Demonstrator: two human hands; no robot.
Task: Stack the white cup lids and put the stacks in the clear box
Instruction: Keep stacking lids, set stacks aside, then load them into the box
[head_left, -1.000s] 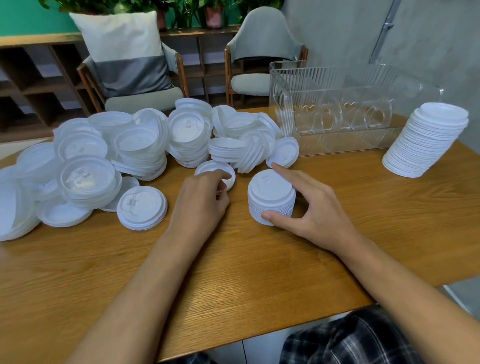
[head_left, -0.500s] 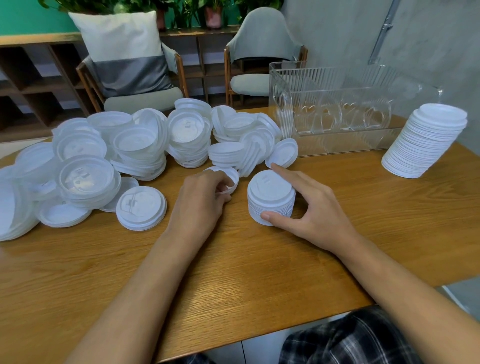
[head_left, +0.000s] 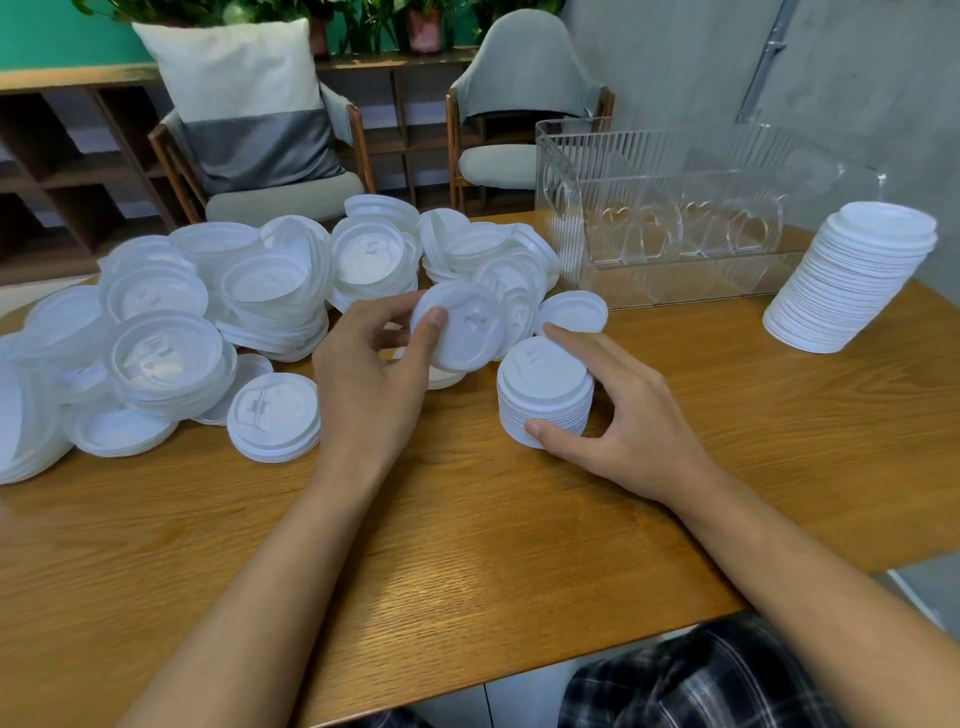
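On the wooden table (head_left: 467, 545), far to the left of the clear box (head_left: 691, 280), lies a broad heap of loose white lids (head_left: 218, 312), some nested in short leaning piles, some upside down, the heap reaching almost to the box's left end. At the heap's near edge, well left of the box, a small pile of lids (head_left: 274, 417) sits flat. Next, left of the box and nearer the person, the left hand (head_left: 371, 379) pinches a single lid (head_left: 462, 327) between thumb and fingers; the lid is lifted off the table and tilted, its top face toward the camera. Just left of the box's near left corner stands a short stack (head_left: 545, 395) of lids, upright on the table, and the right hand (head_left: 634, 415) grips it, thumb at its near base and forefinger on its far top rim. Beyond the box's right end, toward the near side, a tall stack (head_left: 852, 280) of lids stands leaning slightly, with neither hand on it
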